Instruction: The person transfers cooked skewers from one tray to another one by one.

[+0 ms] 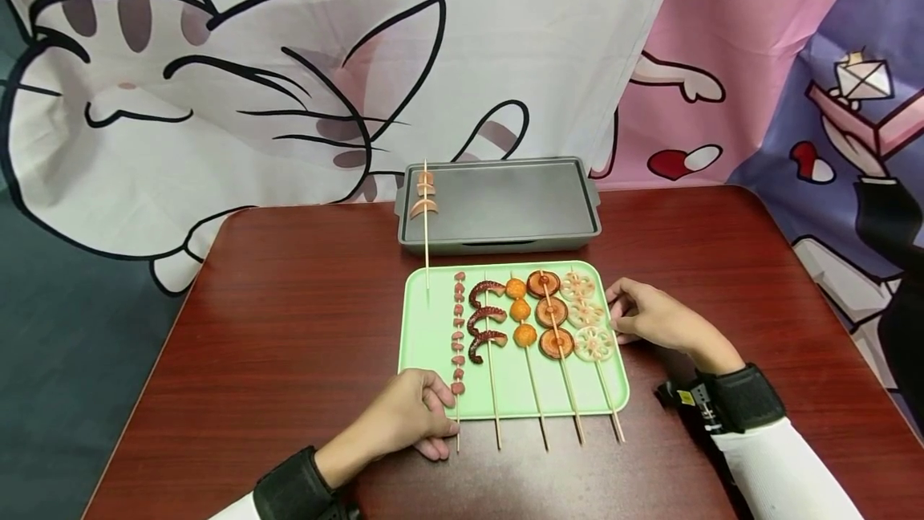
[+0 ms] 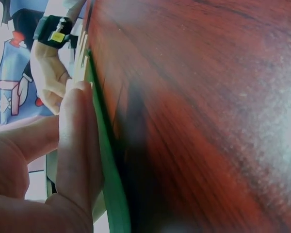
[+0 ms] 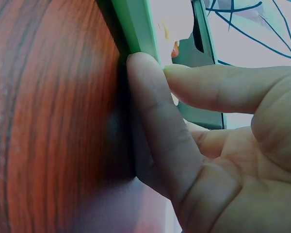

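Observation:
A pale green tray (image 1: pixel 433 343) lies on the table bearing several skewers. My left hand (image 1: pixel 415 416) is at its near left corner, pinching the stick end of the skewer of small pink meat pieces (image 1: pixel 458 335). Beside that skewer are ones with dark red tentacle pieces (image 1: pixel 487 315), orange balls (image 1: pixel 520 310), brown mushroom caps (image 1: pixel 552 312) and lotus root slices (image 1: pixel 593 343). My right hand (image 1: pixel 653 315) grips the tray's right rim between thumb and fingers; the right wrist view shows the tray edge (image 3: pixel 136 24) between them. In the left wrist view, fingers hide the pinch point.
Behind the tray stands a grey rectangular grill pan (image 1: pixel 505 199). A skewer with tan curved pieces (image 1: pixel 426 205) lies across its left side, the stick reaching over the green tray. The brown wooden table (image 1: pixel 303 303) ends at a cartoon-printed cloth (image 1: pixel 541 38).

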Demonstrator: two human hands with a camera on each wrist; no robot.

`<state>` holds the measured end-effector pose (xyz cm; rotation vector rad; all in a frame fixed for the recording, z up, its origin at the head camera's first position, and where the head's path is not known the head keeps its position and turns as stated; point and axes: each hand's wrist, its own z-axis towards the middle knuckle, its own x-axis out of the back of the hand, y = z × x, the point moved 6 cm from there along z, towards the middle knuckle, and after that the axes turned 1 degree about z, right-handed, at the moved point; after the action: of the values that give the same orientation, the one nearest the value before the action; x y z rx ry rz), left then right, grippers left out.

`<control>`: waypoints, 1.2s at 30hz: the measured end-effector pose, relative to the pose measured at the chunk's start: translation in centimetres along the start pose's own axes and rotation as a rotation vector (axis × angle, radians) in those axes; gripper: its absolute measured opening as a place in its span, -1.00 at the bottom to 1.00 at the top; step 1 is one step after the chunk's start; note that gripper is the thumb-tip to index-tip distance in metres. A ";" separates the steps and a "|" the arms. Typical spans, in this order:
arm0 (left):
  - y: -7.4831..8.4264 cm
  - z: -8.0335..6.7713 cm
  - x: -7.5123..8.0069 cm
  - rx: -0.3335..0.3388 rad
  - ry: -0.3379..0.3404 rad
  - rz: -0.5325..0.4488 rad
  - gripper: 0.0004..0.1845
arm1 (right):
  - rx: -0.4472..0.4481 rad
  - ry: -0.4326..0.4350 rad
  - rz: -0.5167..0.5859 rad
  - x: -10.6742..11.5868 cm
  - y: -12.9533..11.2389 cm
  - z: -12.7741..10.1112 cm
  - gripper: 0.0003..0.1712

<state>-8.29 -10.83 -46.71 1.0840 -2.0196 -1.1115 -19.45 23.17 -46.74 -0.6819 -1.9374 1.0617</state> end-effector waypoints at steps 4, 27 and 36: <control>0.8 0.0 1.1 -0.030 0.005 0.016 -0.74 | -0.003 -0.004 0.007 -0.1 0.0 0.0 -0.60; 9.2 -1.3 9.1 -0.386 0.549 0.495 -0.62 | 0.011 -0.007 0.010 -0.2 0.2 0.1 -0.61; 9.3 1.4 10.7 -0.443 0.533 0.235 -0.55 | 0.012 -0.006 0.013 -0.1 0.2 0.0 -0.61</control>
<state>-18.11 -16.49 -38.17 0.7818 -1.3594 -0.9573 -19.41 23.16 -46.95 -0.6864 -1.9323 1.0834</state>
